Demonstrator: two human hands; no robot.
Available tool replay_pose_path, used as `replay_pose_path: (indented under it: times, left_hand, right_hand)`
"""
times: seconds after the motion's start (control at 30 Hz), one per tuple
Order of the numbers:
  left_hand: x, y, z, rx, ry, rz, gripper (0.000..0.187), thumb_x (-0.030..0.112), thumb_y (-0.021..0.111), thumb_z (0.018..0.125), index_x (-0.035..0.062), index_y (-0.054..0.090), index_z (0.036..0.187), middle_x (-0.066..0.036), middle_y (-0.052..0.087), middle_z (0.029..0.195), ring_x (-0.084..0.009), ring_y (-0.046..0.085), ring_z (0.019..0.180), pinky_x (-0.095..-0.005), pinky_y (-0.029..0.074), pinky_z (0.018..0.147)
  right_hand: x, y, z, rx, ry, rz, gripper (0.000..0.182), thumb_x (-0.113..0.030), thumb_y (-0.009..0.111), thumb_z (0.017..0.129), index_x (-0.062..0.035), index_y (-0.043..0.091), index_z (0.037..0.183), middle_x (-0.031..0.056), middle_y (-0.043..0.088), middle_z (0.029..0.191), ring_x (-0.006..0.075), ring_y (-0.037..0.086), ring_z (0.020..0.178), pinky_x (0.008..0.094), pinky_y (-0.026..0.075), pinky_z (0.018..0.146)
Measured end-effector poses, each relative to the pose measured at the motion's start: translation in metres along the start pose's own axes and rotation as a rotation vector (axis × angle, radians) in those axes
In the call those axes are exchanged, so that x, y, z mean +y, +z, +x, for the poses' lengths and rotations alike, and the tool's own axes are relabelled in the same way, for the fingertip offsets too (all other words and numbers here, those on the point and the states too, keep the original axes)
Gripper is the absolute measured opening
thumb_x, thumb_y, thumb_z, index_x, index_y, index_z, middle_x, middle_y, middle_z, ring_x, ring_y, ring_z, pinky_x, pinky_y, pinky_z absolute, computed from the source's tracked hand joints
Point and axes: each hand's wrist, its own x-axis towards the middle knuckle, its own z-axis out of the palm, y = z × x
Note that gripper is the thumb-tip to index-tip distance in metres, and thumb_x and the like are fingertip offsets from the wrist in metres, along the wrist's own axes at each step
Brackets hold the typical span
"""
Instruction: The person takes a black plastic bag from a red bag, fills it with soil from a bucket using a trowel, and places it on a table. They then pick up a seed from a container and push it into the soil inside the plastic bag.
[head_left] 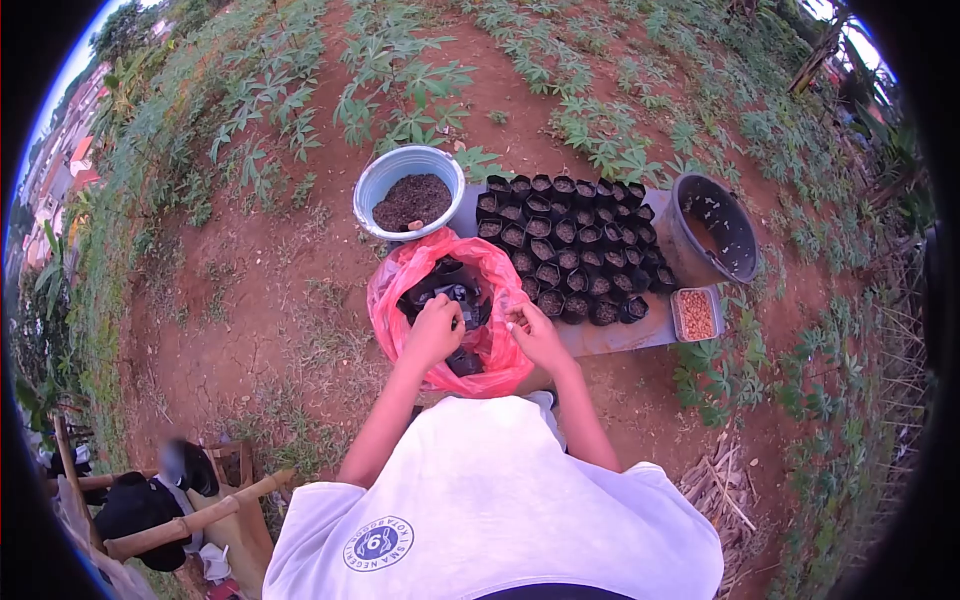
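While the left hand [437, 327] reaches into an open red plastic bag [495, 262], its half-curled fingers over black plastic [463, 361], the right hand [535, 334] has its fingers bent nearly together at the bag's right rim; whether either grips anything, I cannot tell. Just beyond stands a pale blue bucket [442, 160] of dark soil [412, 203]. To the right, black pots [565, 232] filled with soil stand in rows, beside a grey bucket [745, 240] and a clear tub [680, 318] of orange-brown pellets [699, 312].
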Motion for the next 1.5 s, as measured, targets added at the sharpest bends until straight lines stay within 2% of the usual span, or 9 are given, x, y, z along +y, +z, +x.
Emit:
replay_pose_path:
  times: [0.23,0.6,0.73,0.83,1.03,1.17,1.3,1.37,1.5]
  left_hand:
    - [0.002,0.009,0.000,0.142,0.008,-0.224,0.012,0.006,0.067,0.080,0.0000,0.056,0.083,-0.017,0.055,0.093,-0.0382,0.059,0.092,-0.0440,0.049,0.083]
    - [0.004,0.024,-0.007,0.111,-0.056,-0.273,0.016,0.006,0.068,0.079,0.0001,0.054,0.083,-0.016,0.054,0.091,-0.0360,0.059,0.091,-0.0431,0.049,0.082]
    - [-0.007,0.021,-0.007,0.147,0.039,-0.245,0.014,0.006,0.067,0.080,0.0006,0.055,0.084,-0.015,0.054,0.091,-0.0349,0.059,0.093,-0.0420,0.049,0.083]
    - [-0.019,0.020,-0.013,0.153,-0.054,-0.268,0.013,0.006,0.067,0.081,0.0003,0.056,0.086,-0.014,0.055,0.091,-0.0336,0.061,0.090,-0.0403,0.050,0.081]
    - [-0.027,0.024,-0.021,0.159,-0.111,-0.401,0.014,0.005,0.068,0.082,-0.0006,0.056,0.087,-0.012,0.055,0.090,-0.0289,0.061,0.082,-0.0361,0.050,0.074]
    - [-0.017,0.007,-0.020,0.088,-0.066,-0.362,0.014,0.006,0.068,0.082,-0.0004,0.056,0.087,-0.015,0.055,0.091,-0.0334,0.060,0.090,-0.0389,0.049,0.082]
    - [-0.015,-0.012,-0.016,0.003,-0.069,-0.359,0.014,0.008,0.067,0.083,0.0001,0.057,0.088,-0.014,0.055,0.092,-0.0318,0.061,0.091,-0.0393,0.049,0.082]
    - [-0.017,-0.022,-0.013,0.013,0.038,-0.311,0.014,0.009,0.067,0.083,0.0001,0.057,0.087,-0.013,0.055,0.092,-0.0304,0.061,0.090,-0.0387,0.049,0.081]
    - [-0.013,-0.042,-0.011,0.012,-0.039,-0.339,0.014,0.009,0.066,0.084,0.0003,0.057,0.088,-0.012,0.055,0.092,-0.0293,0.060,0.087,-0.0382,0.049,0.080]
  right_hand:
    - [-0.004,-0.007,0.021,-0.011,-0.022,0.041,0.022,-0.005,0.064,0.093,-0.0020,0.061,0.114,0.0070,0.061,0.103,0.0150,0.060,0.089,0.0294,0.050,0.080]
    - [-0.003,-0.006,0.024,-0.093,-0.036,-0.007,0.025,-0.006,0.064,0.092,-0.0017,0.060,0.117,0.0070,0.062,0.103,0.0145,0.060,0.090,0.0293,0.050,0.080]
    - [-0.007,-0.005,0.019,-0.115,-0.033,-0.047,0.024,-0.005,0.062,0.093,-0.0023,0.060,0.117,0.0052,0.062,0.102,0.0132,0.060,0.090,0.0280,0.049,0.078]
    - [0.000,-0.002,0.018,-0.096,-0.109,-0.001,0.024,-0.004,0.062,0.093,-0.0025,0.060,0.117,0.0044,0.062,0.102,0.0123,0.059,0.090,0.0272,0.049,0.078]
    - [-0.001,-0.002,0.015,-0.108,-0.022,0.020,0.022,-0.003,0.061,0.093,-0.0022,0.060,0.115,0.0038,0.061,0.102,0.0110,0.059,0.089,0.0262,0.048,0.078]
    - [-0.012,-0.002,0.013,-0.118,-0.027,-0.031,0.024,-0.003,0.061,0.093,-0.0003,0.059,0.117,0.0068,0.062,0.101,0.0138,0.061,0.091,0.0282,0.049,0.081]
    - [-0.014,-0.001,0.018,-0.159,0.009,-0.042,0.026,-0.003,0.062,0.093,-0.0004,0.060,0.119,0.0072,0.061,0.104,0.0145,0.061,0.091,0.0282,0.049,0.081]
    - [-0.015,-0.001,0.020,-0.160,0.000,-0.041,0.026,-0.004,0.063,0.092,-0.0003,0.060,0.118,0.0079,0.061,0.106,0.0152,0.062,0.091,0.0284,0.049,0.081]
    - [-0.014,0.002,0.023,-0.165,0.019,-0.056,0.025,-0.005,0.063,0.092,-0.0008,0.062,0.116,0.0079,0.062,0.109,0.0156,0.062,0.090,0.0284,0.050,0.080]
